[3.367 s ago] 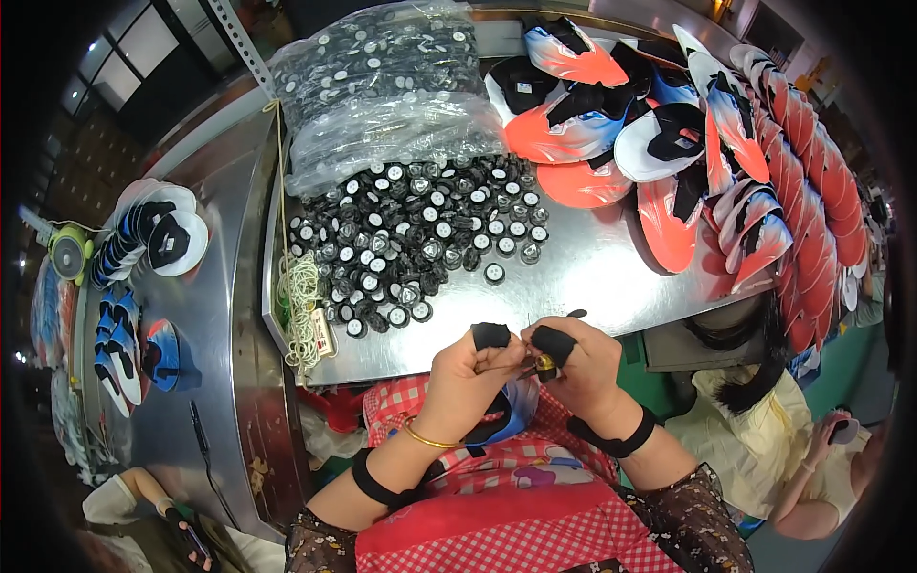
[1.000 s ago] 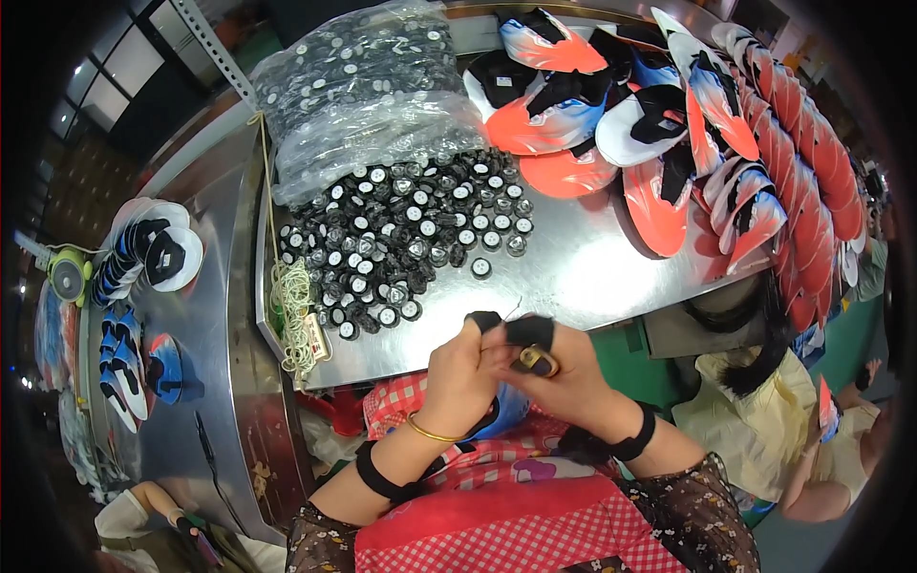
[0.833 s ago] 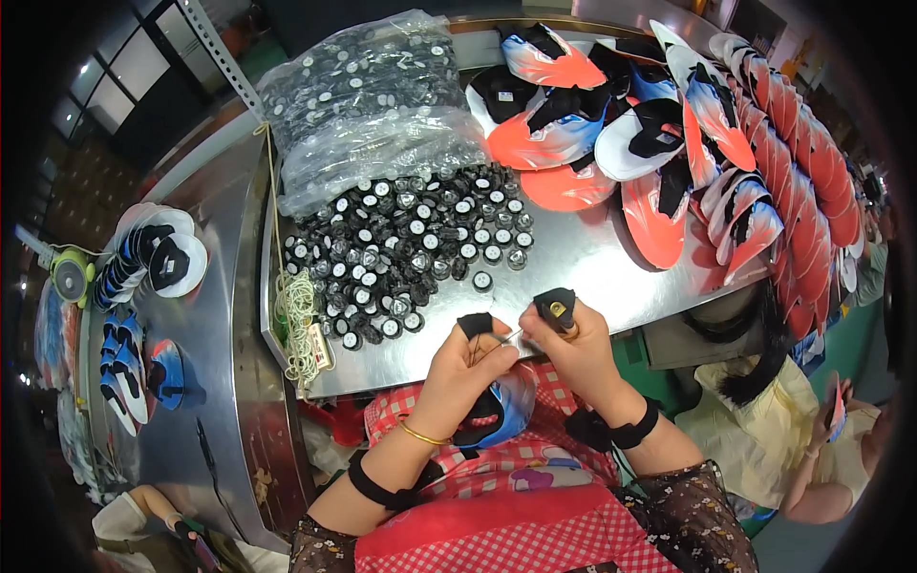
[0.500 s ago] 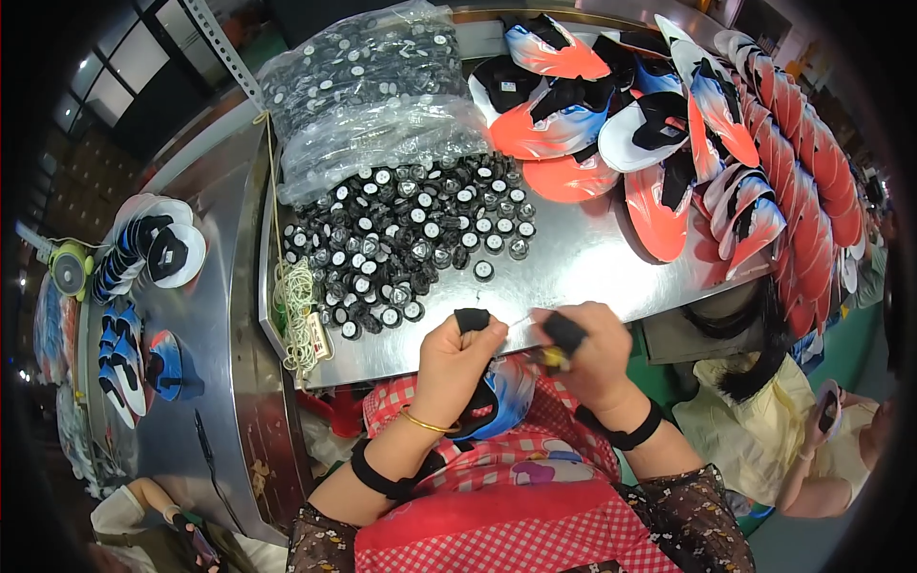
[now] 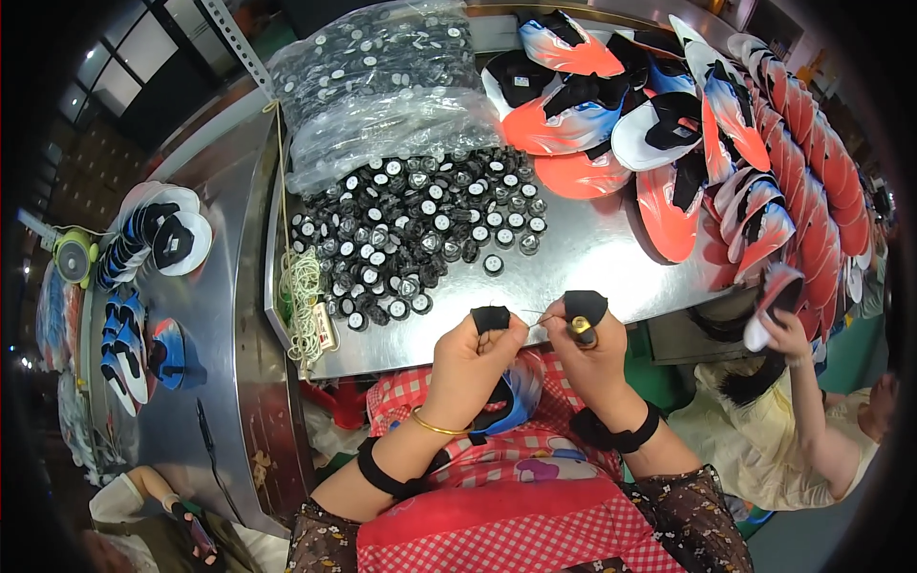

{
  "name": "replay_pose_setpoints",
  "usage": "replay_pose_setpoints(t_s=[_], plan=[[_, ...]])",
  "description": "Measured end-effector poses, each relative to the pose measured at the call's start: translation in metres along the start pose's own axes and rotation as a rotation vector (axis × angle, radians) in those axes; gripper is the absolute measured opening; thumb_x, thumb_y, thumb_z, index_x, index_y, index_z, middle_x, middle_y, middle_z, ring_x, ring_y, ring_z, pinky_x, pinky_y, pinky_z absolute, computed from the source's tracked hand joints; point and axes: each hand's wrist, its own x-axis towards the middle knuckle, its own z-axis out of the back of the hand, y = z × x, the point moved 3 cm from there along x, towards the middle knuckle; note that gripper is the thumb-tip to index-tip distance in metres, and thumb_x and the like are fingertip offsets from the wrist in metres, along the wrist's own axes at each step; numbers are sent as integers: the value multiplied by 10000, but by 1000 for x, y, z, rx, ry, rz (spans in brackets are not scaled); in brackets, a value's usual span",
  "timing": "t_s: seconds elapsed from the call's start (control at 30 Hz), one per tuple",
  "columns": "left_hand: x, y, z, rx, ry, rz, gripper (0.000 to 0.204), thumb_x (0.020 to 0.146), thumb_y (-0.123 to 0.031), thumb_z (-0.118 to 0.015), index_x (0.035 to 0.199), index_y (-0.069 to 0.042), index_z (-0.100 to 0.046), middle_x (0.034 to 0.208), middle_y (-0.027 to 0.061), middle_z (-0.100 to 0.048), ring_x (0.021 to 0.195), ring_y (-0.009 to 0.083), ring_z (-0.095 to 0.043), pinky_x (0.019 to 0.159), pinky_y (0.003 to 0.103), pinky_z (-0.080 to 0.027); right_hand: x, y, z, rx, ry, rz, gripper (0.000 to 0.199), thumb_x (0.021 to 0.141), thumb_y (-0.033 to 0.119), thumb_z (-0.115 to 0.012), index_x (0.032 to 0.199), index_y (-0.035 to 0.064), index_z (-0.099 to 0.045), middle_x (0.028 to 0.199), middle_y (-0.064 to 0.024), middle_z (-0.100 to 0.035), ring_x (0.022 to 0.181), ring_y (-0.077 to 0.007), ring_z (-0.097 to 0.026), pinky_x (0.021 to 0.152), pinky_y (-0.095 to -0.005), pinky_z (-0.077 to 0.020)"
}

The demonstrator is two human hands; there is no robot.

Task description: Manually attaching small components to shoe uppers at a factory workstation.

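My left hand (image 5: 473,368) and my right hand (image 5: 594,358) are raised close together over the near table edge, thumb and forefinger pinched on each. Between the fingertips runs a very thin line, looking like a thread at the left fingers and a needle (image 5: 541,319) at the right ones; it is too fine to be sure. Black wraps cover fingers of both hands, and a brass-coloured thimble or ring (image 5: 583,331) sits on my right hand. Below them, a blue and white shoe upper (image 5: 521,393) with black lining lies in my lap, partly hidden by my left hand.
On the metal table (image 5: 592,258) lie a heap of small black and white round parts (image 5: 420,224), a clear plastic bag (image 5: 382,95) of more, tangled cord (image 5: 304,296) and red-blue shoe uppers (image 5: 564,115). A side table (image 5: 215,334) holds more uppers. A co-worker's hand (image 5: 788,336) holds one at right.
My right hand has drawn in toward my left and turned, bringing the fingertips together. The co-worker at right has lifted a shoe upper toward the stack.
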Motion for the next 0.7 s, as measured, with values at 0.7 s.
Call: replay_pose_setpoints(t_s=[0.7], plan=[[4, 4, 5, -75, -23, 72, 37, 843, -42, -615, 844, -53, -579, 596, -99, -434, 509, -12, -343, 460, 162, -266, 6, 4, 8, -560, 266, 309, 122, 643, 34, -604, 761, 52, -576, 751, -77, -594, 734, -265, -559, 650, -374, -413]])
